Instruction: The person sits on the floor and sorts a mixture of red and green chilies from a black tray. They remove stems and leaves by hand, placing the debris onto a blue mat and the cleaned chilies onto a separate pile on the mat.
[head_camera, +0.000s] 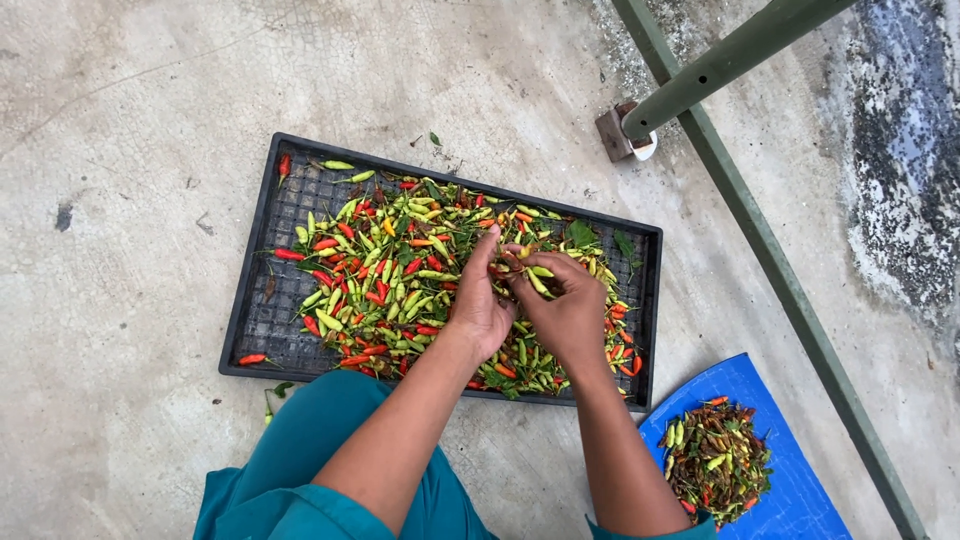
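Your left hand (478, 305) and right hand (567, 305) meet above the middle of the black mesh tray (262, 300), which lies flat on the concrete floor (130, 110). The fingers of both hands are drawn narrow, pinching together on a pale green chilli (537, 282) held between them, just above the pile. The left fingertips (490, 245) point away from you; the right fingers (545, 265) curl in from the opposite side, and the two sets touch at the chilli.

The tray holds a loose heap of small chillies (385, 265), green, red and orange, mixed with leaves and stems. The heap covers the centre and right portion; the left strip of mesh carries only a few scattered red pods.

To your right, apart from the tray, a blue sheet (790, 480) lies on the floor and bears a smaller mound of stems and discarded pieces (718, 462). A green metal frame (760, 235) runs diagonally beyond it. Your teal clothing (310, 450) shows at the lower edge.
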